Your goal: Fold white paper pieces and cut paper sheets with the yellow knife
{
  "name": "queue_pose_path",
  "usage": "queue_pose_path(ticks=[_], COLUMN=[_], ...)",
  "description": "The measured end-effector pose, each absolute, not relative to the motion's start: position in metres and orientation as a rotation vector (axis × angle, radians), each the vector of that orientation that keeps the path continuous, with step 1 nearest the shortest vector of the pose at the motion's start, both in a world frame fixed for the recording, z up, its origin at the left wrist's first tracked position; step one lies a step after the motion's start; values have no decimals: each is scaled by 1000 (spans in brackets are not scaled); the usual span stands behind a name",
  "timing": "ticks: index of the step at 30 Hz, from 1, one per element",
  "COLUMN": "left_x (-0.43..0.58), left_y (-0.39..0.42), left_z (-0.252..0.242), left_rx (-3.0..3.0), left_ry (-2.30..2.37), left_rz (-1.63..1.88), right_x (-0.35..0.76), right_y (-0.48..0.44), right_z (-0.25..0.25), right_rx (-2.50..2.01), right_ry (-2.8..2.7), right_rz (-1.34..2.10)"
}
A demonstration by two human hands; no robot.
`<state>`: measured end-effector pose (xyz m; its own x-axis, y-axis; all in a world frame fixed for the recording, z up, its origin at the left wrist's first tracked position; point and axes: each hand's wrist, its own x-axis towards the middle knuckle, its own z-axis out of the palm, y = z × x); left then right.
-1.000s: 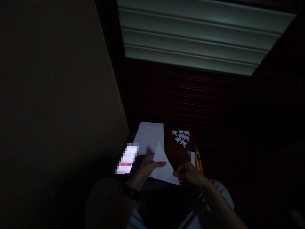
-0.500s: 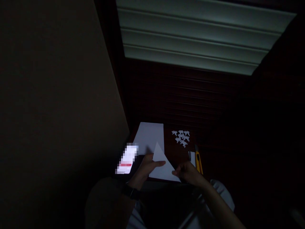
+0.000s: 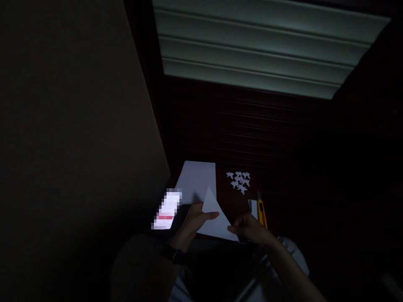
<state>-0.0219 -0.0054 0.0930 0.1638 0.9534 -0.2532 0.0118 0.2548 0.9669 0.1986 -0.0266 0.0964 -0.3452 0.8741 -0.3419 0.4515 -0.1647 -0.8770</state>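
Observation:
A white sheet of paper (image 3: 214, 226), folded to a triangular shape with its point up, lies between my hands at the table's near edge. My left hand (image 3: 200, 216) grips its left side, thumb across the front and fingers behind. At the lower right corner, my right hand (image 3: 248, 227) pinches the paper between thumb and fingers. Just beyond is a larger white sheet (image 3: 198, 180) lying flat. Several small folded white paper pieces (image 3: 239, 180) sit in a cluster to the right of it.
A yellow utility knife (image 3: 261, 212) lies beside my right hand, next to a small white item (image 3: 252, 207). At the left is a lit phone screen (image 3: 168, 209), blurred out. A wall (image 3: 78, 105) rises on the left, and a slatted panel (image 3: 252, 46) stands ahead.
Almost nothing differs. Both hands keep their hold on the folded paper, and the whole view has shifted very slightly.

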Motion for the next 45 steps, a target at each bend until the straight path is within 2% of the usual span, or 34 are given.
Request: queue_pose_path(ticks=[16,45], left_x=[-21,-20], left_y=[-3,-4], left_z=[94,100], left_rx=[1101,1097], left_ry=[1241,1227], left_rz=[926,922], right_x=[197,200], right_y=[-23,-25], right_z=[88,89], right_rx=[-1509,-1535], right_ry=[-1752,-1735], right_rz=[1405,1462])
